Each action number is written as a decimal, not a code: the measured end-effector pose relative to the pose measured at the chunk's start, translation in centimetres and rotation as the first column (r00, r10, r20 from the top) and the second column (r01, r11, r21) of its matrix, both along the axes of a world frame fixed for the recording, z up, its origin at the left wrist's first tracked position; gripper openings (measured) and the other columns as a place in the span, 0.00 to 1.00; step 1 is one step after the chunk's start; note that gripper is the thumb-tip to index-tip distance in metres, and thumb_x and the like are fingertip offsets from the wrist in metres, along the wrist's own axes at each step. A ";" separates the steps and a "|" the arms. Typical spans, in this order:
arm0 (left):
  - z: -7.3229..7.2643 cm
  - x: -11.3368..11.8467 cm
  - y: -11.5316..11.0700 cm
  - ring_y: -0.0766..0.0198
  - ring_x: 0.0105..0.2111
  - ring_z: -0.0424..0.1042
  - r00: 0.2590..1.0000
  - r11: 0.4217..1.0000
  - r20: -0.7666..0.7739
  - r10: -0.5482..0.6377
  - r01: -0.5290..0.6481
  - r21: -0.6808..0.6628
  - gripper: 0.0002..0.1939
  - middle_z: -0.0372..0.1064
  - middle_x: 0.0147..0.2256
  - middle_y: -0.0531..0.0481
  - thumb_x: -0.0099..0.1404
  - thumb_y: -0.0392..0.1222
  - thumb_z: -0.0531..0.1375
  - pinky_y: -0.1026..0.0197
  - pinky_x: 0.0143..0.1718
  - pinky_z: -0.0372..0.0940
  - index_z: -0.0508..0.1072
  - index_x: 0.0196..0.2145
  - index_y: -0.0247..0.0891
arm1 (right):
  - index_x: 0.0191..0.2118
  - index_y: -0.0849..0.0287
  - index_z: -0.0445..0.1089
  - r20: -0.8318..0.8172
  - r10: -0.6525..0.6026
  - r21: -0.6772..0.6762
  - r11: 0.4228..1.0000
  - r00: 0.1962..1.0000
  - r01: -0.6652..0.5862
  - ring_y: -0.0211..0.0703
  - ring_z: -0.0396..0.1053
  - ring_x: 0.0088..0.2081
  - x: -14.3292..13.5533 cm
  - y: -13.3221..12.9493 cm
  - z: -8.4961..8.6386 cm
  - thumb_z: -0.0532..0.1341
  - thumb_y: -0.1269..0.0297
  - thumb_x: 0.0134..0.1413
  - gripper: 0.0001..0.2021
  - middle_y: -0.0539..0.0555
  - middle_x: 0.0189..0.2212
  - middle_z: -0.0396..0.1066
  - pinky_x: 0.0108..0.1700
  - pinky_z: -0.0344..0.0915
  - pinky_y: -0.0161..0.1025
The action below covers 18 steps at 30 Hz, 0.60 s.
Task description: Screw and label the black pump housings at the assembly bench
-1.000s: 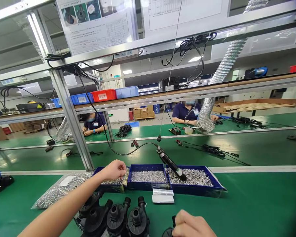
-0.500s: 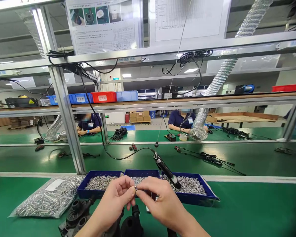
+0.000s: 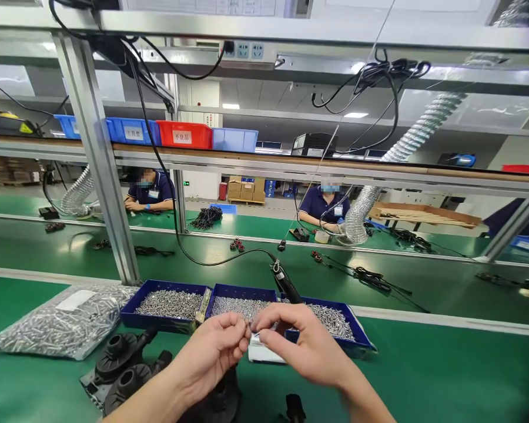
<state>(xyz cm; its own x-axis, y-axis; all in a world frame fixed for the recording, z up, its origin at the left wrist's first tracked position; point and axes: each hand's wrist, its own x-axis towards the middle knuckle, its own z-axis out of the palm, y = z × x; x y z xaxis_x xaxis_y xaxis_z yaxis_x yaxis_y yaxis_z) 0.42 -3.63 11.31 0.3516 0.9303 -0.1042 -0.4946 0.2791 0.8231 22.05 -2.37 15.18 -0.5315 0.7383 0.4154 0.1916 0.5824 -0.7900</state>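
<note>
Too small for me to identify: a tiny piece (image 3: 248,326) held by the left hand (image 3: 214,355), before the middle blue tray (image 3: 242,290). Right of that tray, the right hand (image 3: 307,348) hides the lower end of a black driver (image 3: 286,284).

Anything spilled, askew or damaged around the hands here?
Nothing plainly stands out: small metal pieces sit in blue trays and a clear bag, none visibly spilled. The black driver tilts behind the right hand.
</note>
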 end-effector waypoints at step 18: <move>2.8 -5.9 -1.1 0.58 0.30 0.74 0.542 0.879 -0.830 0.132 0.322 0.351 0.16 0.75 0.28 0.50 0.75 0.54 0.62 0.64 0.31 0.65 0.80 0.32 0.44 | 0.40 0.54 0.87 0.376 0.559 -0.403 0.817 0.739 -0.413 0.41 0.78 0.37 3.0 4.2 -3.7 0.72 0.57 0.62 0.08 0.52 0.38 0.83 0.45 0.72 0.36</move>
